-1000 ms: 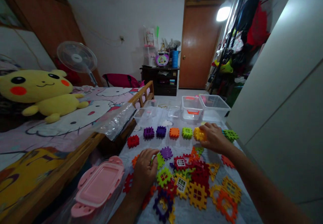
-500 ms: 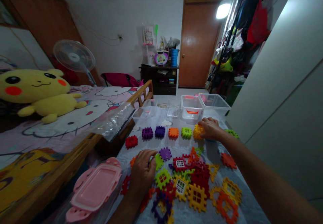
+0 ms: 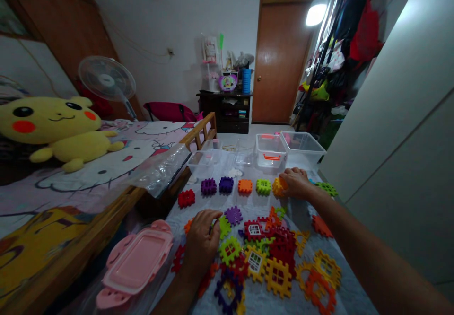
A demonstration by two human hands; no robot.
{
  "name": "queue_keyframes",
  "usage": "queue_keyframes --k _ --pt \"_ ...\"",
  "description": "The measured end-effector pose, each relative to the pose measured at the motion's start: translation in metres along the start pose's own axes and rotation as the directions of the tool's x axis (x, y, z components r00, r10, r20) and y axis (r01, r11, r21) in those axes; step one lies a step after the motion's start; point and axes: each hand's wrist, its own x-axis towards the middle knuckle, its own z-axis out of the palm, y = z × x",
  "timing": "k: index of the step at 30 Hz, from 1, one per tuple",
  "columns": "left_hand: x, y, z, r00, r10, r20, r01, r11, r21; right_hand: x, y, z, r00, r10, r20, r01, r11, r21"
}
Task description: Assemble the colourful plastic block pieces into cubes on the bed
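In the head view, my right hand [image 3: 298, 183] reaches to the far row of assembled plastic blocks and is closed around the yellow block [image 3: 278, 187] at the row's right end. A green lattice block [image 3: 263, 187] and an orange block [image 3: 244, 187] stand to its left. My left hand [image 3: 204, 235] rests low over the near side of the table, fingers curved with a gap to the thumb and nothing visible in it. Just beyond its fingertips lies a green piece [image 3: 224, 227]. Loose interlocking panels, such as a yellow window panel [image 3: 278, 277], are heaped right of it.
Clear plastic bins [image 3: 270, 150] stand along the table's far edge. A pink lid [image 3: 138, 258] lies at the left edge, near the wooden bed rail [image 3: 142, 201]. A red panel [image 3: 322, 226] and a green panel [image 3: 327, 188] lie at the right.
The view has shifted very slightly. My right hand stays at the yellow block, with a bit of blue now showing to its right. The left hand has hardly moved.
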Motion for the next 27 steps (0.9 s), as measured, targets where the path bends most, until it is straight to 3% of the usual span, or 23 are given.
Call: queue_keyframes --k 11,15,19,21,27 --pt "0.001 0.001 -0.001 1.000 0.003 -0.003 -0.003 1.000 0.012 -0.005 -0.003 -0.002 0.998 0.013 -0.067 -0.011 1.000 0.024" --pt "0.001 0.000 -0.001 1.000 0.011 -0.013 -0.011 1.000 0.012 -0.026 -0.011 -0.010 0.979 0.014 -0.205 0.001 0.997 0.071" --pt "0.001 0.000 -0.001 1.000 0.011 0.000 -0.011 1.000 0.011 -0.067 -0.028 -0.012 0.931 -0.078 -0.357 0.154 0.969 0.191" --pt "0.001 0.001 -0.001 1.000 -0.001 0.015 0.001 1.000 0.010 -0.088 -0.038 -0.010 0.930 -0.105 -0.353 0.208 0.940 0.270" --pt "0.000 -0.001 0.001 0.998 -0.033 0.055 0.032 0.999 0.013 -0.123 -0.062 0.001 0.978 -0.144 -0.148 0.196 0.871 0.450"
